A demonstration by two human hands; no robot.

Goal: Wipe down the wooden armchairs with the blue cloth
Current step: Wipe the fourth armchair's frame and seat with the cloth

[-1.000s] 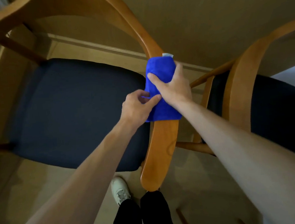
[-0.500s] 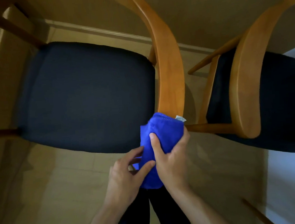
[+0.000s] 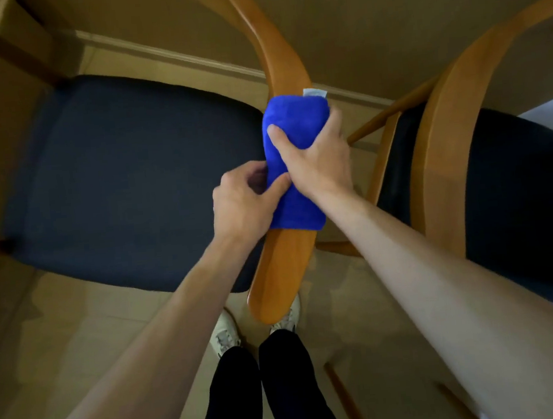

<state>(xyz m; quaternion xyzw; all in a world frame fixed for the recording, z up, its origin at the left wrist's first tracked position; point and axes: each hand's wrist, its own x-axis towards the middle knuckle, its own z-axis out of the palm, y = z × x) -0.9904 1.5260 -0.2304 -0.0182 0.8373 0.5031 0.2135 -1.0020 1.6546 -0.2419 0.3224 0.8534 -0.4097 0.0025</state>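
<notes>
Both hands grip the blue cloth [image 3: 297, 160] wrapped round a wooden armrest [image 3: 282, 272] — the right hand [image 3: 318, 162] clasping it, the left hand [image 3: 244, 202] pinching its edge — and loosening either risks it slipping off.

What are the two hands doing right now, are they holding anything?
Left hand: grips the near part of the blue cloth, thumb pinching it.
Right hand: wrapped over the blue cloth, clasping it around the wooden armrest.
</notes>
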